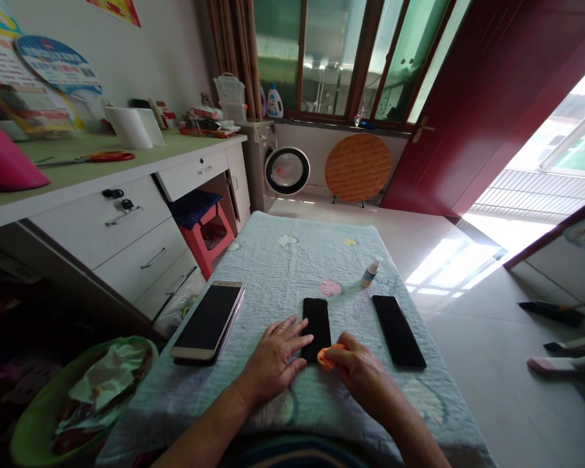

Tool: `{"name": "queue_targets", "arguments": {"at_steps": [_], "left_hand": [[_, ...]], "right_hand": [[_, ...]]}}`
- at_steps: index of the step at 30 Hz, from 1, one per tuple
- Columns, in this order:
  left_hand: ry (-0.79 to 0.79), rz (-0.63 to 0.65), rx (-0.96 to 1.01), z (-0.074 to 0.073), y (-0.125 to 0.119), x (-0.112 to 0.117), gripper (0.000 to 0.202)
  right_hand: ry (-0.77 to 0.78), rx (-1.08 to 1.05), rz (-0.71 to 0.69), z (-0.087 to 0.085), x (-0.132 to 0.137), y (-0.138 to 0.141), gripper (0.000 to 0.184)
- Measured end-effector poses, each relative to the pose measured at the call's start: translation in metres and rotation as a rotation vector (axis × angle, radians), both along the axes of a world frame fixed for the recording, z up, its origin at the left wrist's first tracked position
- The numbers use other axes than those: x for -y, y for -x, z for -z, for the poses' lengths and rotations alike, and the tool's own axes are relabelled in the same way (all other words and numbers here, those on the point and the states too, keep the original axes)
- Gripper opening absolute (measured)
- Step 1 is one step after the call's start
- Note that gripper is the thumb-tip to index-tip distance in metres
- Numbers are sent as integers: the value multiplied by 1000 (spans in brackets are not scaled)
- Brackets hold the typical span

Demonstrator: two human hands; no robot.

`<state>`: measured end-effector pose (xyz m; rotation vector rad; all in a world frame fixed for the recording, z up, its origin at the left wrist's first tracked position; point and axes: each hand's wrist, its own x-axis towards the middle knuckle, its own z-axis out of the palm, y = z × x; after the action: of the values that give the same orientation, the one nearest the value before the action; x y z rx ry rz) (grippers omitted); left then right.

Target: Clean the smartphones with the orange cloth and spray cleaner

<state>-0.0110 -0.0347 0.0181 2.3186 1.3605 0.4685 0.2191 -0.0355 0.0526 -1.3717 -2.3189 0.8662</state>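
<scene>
A black smartphone lies face up on the pale blue quilted cloth in front of me. My left hand has its fingers spread, their tips resting on the phone's left edge. Bunched in the closed fingers of my right hand is an orange cloth, pressed against the phone's lower right corner. To the right lies another dark phone. On the left, a gold-rimmed phone rests on top of another device. Behind the phones stands a small white spray bottle.
A green bin with crumpled paper stands at the lower left. Along the left runs a white desk with scissors and a paper roll. A red stool is tucked under it. Beyond are a washing machine and a red door.
</scene>
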Motion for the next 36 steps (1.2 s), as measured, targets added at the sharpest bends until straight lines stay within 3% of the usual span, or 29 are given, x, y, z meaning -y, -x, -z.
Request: {"name": "queue_targets", "arguments": {"at_steps": [5,11,20,24,29,36], "left_hand": [[-14,3,-2,0,-1,1,53],[-50,10,-11,2,-2,-2,43],[-86,16,-3,3,-2,-2,42],[-100,3,8,4,-2,-2,41],[-95,-9,1,2,-3,0,40],[-106,-5,-26,3,-4,1,42]], "right_hand": [[-23,9,27,3,0,-12,27],[-59,13,26,7,-6,4,27],[-201,87,135,14,-74,21,27],[-250,79,202,22,-88,24,26],[-237,86,167,22,-74,20,28],[-159,49,94,16,-35,10,29]]}}
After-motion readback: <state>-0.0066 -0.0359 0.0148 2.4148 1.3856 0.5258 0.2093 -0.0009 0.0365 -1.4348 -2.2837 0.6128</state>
